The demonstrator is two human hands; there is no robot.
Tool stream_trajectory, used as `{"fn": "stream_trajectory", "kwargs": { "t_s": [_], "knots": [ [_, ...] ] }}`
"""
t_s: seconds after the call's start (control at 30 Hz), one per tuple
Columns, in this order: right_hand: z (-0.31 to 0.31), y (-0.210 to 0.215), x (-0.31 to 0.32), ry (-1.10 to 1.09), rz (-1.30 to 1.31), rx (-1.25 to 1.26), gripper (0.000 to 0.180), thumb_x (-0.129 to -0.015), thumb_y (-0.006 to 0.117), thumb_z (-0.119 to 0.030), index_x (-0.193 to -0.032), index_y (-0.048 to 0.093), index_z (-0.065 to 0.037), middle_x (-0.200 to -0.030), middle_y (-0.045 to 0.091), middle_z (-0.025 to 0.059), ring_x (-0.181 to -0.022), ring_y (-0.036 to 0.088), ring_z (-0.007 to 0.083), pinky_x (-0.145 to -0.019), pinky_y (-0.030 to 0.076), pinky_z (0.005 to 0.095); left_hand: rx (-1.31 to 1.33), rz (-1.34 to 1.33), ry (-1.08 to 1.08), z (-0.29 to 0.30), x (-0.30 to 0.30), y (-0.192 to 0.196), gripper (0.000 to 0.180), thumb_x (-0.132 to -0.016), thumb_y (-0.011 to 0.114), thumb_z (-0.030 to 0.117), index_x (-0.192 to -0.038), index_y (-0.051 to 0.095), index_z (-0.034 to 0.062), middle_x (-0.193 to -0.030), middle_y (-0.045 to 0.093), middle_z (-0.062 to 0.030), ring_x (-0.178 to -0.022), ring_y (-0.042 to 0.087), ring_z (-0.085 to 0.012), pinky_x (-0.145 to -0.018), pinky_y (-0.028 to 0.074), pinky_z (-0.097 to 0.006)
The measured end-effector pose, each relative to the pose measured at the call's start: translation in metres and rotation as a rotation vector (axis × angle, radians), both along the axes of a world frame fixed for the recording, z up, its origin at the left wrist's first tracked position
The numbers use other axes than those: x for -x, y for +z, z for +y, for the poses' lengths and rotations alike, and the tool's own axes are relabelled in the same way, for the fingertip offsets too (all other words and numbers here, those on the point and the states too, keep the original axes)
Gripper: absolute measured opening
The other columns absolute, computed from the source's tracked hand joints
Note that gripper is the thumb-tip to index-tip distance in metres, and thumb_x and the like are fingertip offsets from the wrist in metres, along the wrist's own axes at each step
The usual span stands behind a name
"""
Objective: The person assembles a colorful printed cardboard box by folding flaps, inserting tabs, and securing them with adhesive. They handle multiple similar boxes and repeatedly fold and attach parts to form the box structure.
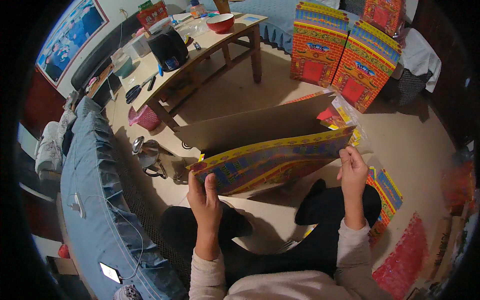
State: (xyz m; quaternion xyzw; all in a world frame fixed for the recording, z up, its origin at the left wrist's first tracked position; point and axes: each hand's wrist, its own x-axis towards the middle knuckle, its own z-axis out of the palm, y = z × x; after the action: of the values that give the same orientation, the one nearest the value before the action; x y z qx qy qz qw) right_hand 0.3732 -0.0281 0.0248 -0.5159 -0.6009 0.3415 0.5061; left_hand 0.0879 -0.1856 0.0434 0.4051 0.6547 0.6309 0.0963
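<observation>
Between my hands is a large printed cardboard box (280, 160), yellow, blue and red outside and plain grey-brown inside, its top gaping toward me. My left hand (204, 195) grips its near left corner, thumb on the printed face and fingers partly hidden at the edge. At the near right corner, my right hand (353, 167) is closed with bent fingers against the cardboard edge; its exact hold is partly hidden. Flat printed cardboard (387, 197) lies on the floor beside my right knee. Behind the box's right end are more printed pieces and clear plastic wrap (357, 122).
Two brick-patterned boxes (317, 50) stand at the back right. A wooden table (215, 47) holds a black appliance (168, 47), a red bowl (220, 22) and scissors (134, 93). A metal kettle (157, 159) stands left of the box, near a blue-covered sofa (92, 185) with a phone (110, 272).
</observation>
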Motion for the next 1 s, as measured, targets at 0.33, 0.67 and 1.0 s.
{"fn": "stream_trajectory", "kwargs": {
  "t_s": [0.33, 0.67, 1.0],
  "knots": [
    [0.003, 0.018, -0.012, 0.187, -0.064, 0.259, 0.011, -0.094, 0.068, -0.009, -0.101, 0.064, 0.0, -0.085, 0.069, 0.0056, -0.059, 0.055, 0.005, -0.045, 0.041, 0.0225, 0.094, -0.287, -0.113, -0.022, -0.003, 0.01, 0.031, -0.104, 0.055, 0.026, -0.119, 0.054, -0.0016, -0.108, 0.069, -0.0156, -0.093, 0.059, -0.0152, -0.084, 0.048, -0.029],
    [0.027, 0.044, -0.049, 0.559, -0.459, 0.513, 0.019, -0.099, 0.065, -0.019, -0.104, 0.066, -0.001, -0.092, 0.066, 0.0048, -0.055, 0.054, 0.0052, -0.041, 0.038, 0.0233, 0.269, -0.278, -0.445, -0.04, 0.015, 0.016, 0.036, -0.106, 0.051, 0.025, -0.129, 0.054, -0.0024, -0.11, 0.067, -0.0087, -0.098, 0.061, -0.0146, -0.087, 0.049, -0.028],
    [0.005, 0.024, -0.006, 0.214, -0.076, 0.165, 0.035, -0.102, 0.06, -0.032, -0.104, 0.061, 0.003, -0.086, 0.067, 0.0106, -0.083, 0.058, 0.0099, -0.077, 0.049, 0.0309, 0.202, 0.154, 0.018, -0.009, -0.026, 0.016, 0.06, -0.1, 0.05, -0.001, -0.155, 0.027, 0.0063, -0.151, 0.041, -0.0243, -0.139, 0.044, -0.0352, -0.109, 0.041, -0.04]
  ]
}}
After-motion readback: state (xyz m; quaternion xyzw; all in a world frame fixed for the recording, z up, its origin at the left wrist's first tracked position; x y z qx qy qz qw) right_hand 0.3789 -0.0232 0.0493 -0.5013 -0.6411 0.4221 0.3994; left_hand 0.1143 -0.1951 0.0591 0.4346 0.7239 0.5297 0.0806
